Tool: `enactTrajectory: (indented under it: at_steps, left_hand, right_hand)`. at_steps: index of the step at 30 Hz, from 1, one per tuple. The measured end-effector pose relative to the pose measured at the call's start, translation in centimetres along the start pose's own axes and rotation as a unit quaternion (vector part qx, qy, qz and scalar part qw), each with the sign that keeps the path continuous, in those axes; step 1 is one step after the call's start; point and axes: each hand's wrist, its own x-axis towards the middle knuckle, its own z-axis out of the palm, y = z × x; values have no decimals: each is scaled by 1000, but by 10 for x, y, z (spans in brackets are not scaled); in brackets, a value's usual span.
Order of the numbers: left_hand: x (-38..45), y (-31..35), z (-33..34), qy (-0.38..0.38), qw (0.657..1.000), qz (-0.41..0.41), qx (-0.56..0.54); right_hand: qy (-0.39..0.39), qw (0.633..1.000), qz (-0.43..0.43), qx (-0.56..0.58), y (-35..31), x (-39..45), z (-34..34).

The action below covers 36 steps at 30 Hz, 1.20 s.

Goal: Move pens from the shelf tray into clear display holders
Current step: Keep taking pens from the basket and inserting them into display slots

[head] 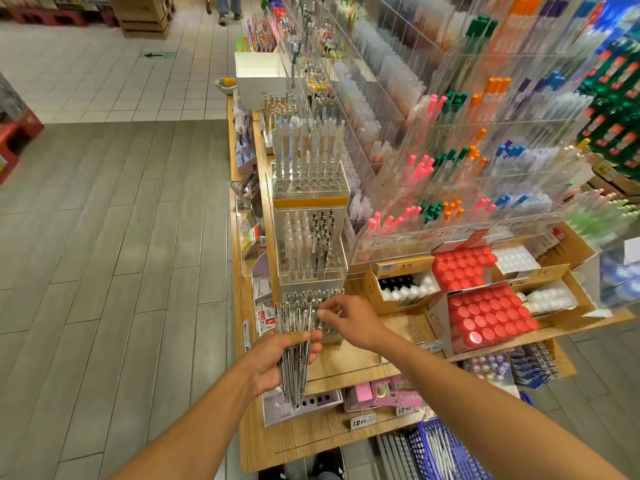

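Head view. Landmark: nearest clear holder (313,315), lowest of the stacked blocks on the wooden shelf (349,362). Just left of and below it, my left hand (277,363) has its fingers wrapped round a bundle of pens (294,344), tips fanned upward. Directly right of the holder, my right hand (349,322) pinches at its top; a pen between the fingertips I cannot tell. Risk: loose fanned bundle may slip while I seat one; a misaligned pen could miss its hole and drop.
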Motion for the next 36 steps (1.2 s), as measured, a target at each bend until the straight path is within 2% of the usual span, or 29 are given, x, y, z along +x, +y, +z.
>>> enactTrajectory:
  at_steps: [2, 7, 11, 16, 21, 28, 36]
  left_hand:
    - [-2, -1, 4, -3, 1000, -1, -5]
    - [-3, -4, 10, 0, 1000, 9, -28]
    - [-4, -4, 7, 9, 998, 32, -55]
    - [-4, -6, -4, 46, 992, 55, -101]
    - [-4, -12, -8, 62, 992, 47, -102]
    - [-4, -14, -8, 74, 995, 46, -55]
    - [-5, -15, -9, 79, 995, 30, -57]
  right_hand:
    - [-37, 994, 33, 102, -8, -2, 3]
    - [-60, 972, 92, 208, -16, -1, 1]
    - [-33, 962, 97, 253, -16, 0, -21]
    - [8, 995, -6, 99, -9, -2, -39]
    - [-5, 993, -99, -63, -1, -4, -34]
    - [-19, 984, -117, -132, 8, -4, -22]
    - [-35, 971, -126, -201, 11, -3, -15]
